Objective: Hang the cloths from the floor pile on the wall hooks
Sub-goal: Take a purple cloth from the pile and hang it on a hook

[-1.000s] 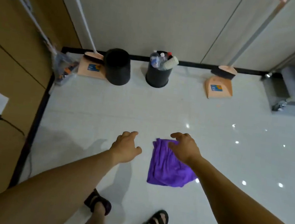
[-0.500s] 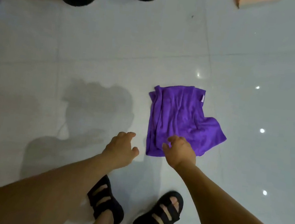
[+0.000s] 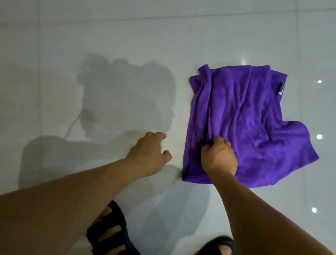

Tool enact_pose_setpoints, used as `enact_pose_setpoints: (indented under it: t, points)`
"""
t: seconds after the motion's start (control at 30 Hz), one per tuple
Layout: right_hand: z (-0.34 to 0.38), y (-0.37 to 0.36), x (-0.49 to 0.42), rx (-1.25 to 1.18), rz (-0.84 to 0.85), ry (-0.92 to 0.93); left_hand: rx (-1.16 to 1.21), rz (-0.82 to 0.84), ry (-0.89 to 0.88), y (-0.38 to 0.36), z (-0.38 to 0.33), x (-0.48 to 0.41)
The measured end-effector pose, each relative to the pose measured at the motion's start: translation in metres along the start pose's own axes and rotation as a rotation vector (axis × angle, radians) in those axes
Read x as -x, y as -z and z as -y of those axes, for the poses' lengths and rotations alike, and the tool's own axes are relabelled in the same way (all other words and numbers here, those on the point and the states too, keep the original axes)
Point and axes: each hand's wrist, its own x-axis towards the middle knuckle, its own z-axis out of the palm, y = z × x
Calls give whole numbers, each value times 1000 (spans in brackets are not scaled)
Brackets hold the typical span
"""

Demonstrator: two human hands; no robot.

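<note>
Nearest the camera, two feet in black strapped sandals (image 3: 118, 243) are standing on the glossy pale tiled floor (image 3: 112, 22), and both bare forearms are reaching forward and down from the bottom of the frame. The right hand (image 3: 220, 156) is now resting on the near part of the crumpled purple microfibre cloth (image 3: 250, 121), its fingers curled down and pinching up a ridge of the fabric; half a second ago it was only hovering at the cloth's near edge, so contact has just been made. The left hand (image 3: 149, 150) is hanging just beside the cloth's left edge, fingers loosely spread and holding nothing, much as it was before.

Judging from this, the pick-up is beginning: the cloth is still lying flat on the floor, not yet lifted, and hanging has not started. The limp fabric will likely trail once raised, so the free hand may be needed to gather it.

Only one cloth is showing here. Beyond the hands, the cloth is spreading away in soft folds, with a small pale tag (image 3: 281, 91) at its far right corner. The floor around it is shining with small ceiling-light reflections on the right and carrying the person's shadow (image 3: 124, 95) on the left. The head has tilted lower, so the bins and wall seen a second ago are out of view, and no hooks are visible.
</note>
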Motion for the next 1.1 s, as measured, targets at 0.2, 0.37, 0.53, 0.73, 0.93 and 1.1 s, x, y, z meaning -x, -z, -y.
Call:
enact_pose_setpoints:
  t: [0.2,0.37,0.53,0.73,0.93,1.1]
  points:
    - [-1,108,60,-379,-166,-61,50,10,-4,64,-40,66]
    - [33,242,124,-450,-144,169,148,58,-130,148,-112,147]
    - [99,394,200,-691,38,387,139,-60,-466,263,-179,239]
    - [183,538,296,-1033,22,351,104,-370,-662,396,-215,350]
    - [270,616,370,-1070,41,295,134,-514,-675,510,-218,439]
    - [326,670,414,-848,-225,488,161,-599,-617,584,-216,503]
